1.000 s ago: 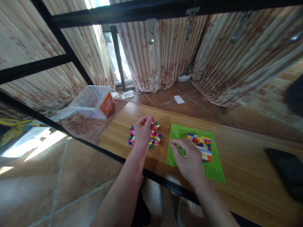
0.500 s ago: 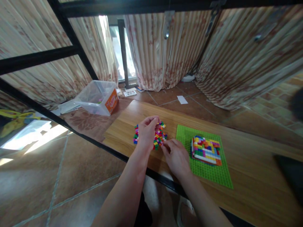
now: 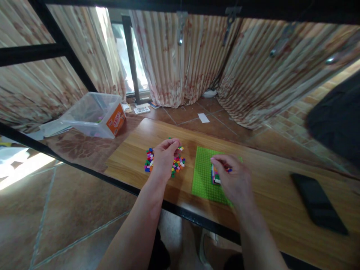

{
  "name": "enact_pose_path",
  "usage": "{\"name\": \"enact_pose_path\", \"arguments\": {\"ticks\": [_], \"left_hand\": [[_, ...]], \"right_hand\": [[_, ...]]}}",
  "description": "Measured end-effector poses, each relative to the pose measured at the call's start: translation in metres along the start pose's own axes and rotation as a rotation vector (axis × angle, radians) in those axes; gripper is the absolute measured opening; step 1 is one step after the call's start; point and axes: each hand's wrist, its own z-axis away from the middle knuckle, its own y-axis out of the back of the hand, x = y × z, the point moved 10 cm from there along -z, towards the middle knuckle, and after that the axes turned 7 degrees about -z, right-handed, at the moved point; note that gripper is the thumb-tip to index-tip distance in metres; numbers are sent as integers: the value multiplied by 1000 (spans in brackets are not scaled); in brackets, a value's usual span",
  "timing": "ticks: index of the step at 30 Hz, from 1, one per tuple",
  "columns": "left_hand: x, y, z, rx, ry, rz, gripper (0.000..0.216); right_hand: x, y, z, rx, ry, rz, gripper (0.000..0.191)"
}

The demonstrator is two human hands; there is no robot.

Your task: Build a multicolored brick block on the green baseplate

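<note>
Left hand (image 3: 164, 156) is curling over loose bricks (image 3: 178, 164), right hand (image 3: 235, 176) over the brick block (image 3: 216, 177) on the green board (image 3: 201, 176), both pinching nearly closed, contents unclear; seemingly building, next needing careful lining-up

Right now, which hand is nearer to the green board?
Right. The right hand is over the green board; the left hand is over the loose bricks, left of the board.

No words can be read. Pale, blurred lettering noted on orange label (image 3: 116, 119) of clear plastic box (image 3: 95, 129); dark print on flat white rectangular item (image 3: 141, 109).
</note>
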Motion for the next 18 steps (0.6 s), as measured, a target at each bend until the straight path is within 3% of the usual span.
{"name": "enact_pose_path", "arguments": {"ticks": [3,6,18], "left_hand": [[-2,-5,1,-25,-5,-5,20],[-3,-11,3,-53,-10,-36,20],[-5,-22,6,-46,-21,-181,22]], "right_hand": [[35,55,-4,156,-87,57,19],[61,80,-2,156,-145,108,22],[63,58,-1,-36,-60,87,23]]}}
